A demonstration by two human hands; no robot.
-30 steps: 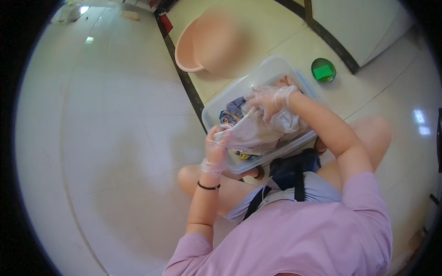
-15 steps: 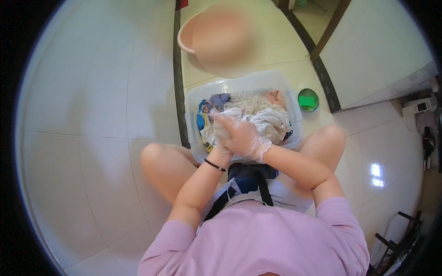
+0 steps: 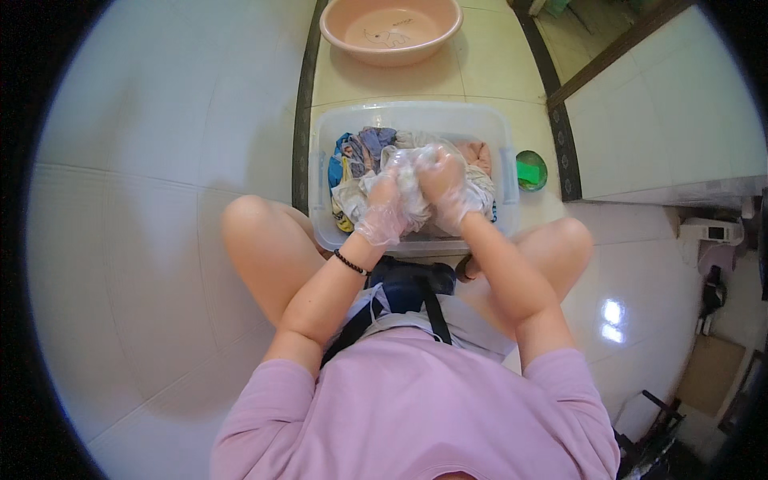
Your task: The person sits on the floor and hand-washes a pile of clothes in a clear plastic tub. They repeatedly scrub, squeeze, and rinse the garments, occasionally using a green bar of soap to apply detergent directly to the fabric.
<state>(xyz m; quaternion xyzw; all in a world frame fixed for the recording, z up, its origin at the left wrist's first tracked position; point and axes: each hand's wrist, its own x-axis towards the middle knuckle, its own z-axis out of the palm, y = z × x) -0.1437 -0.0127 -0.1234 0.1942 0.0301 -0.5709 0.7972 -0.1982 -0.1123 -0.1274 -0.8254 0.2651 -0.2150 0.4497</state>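
Note:
Both of my hands wear clear plastic gloves and are raised over a clear plastic tub [image 3: 320, 132] of clothes. My left hand [image 3: 390, 202] is closed on a white cloth garment [image 3: 410, 194] that bunches up between the two hands. Close beside it, my right hand [image 3: 445, 180] has its fingers curled round the same garment. Gloves and fingers hide part of the cloth, so its kind does not show. Below and around lie blue and purple cloth [image 3: 370, 144], more pale fabric and a peach-coloured piece [image 3: 475, 154].
Beyond the tub stands a wide pink basin [image 3: 392, 58] on the tiled floor. To the tub's right sits a round dish [image 3: 542, 178] with a bright green block [image 3: 528, 173] in it. My bent knees flank the tub's near side. A white wall [image 3: 664, 120] rises at the right.
My right hand lay across my left wrist and hand; now the two are side by side, closed on the white garment. The view has shifted, showing the tub higher up.

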